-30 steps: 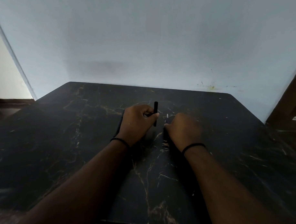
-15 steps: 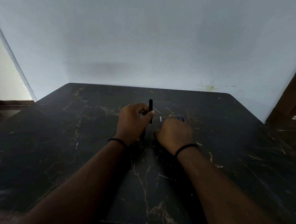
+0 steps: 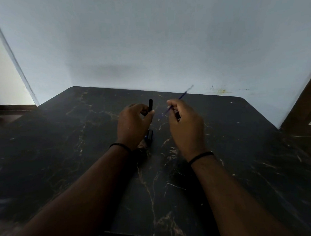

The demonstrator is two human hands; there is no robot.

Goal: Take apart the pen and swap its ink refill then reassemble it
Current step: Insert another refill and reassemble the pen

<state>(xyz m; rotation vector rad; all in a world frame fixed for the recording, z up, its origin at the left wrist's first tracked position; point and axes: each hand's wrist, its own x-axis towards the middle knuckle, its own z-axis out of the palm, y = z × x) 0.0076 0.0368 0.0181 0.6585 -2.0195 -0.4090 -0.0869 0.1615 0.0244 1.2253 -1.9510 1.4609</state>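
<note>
**Refill lifted clear of the table as pen swap moves on**

A second ago the right hand (image 3: 185,124) was down on the dark marble table (image 3: 64,156), fingers working at a thin refill lying there; now it is raised, pinching the blue ink refill (image 3: 178,99), which slants up and away towards the wall, its far end blurred. The left hand (image 3: 133,124) stays put, curled round the black pen barrel (image 3: 150,104), held upright with its top showing above the fingers. Another dark pen part (image 3: 149,135) lies on the table just beside the left wrist. With refill and barrel near each other, insertion looks to be the next step.
</note>
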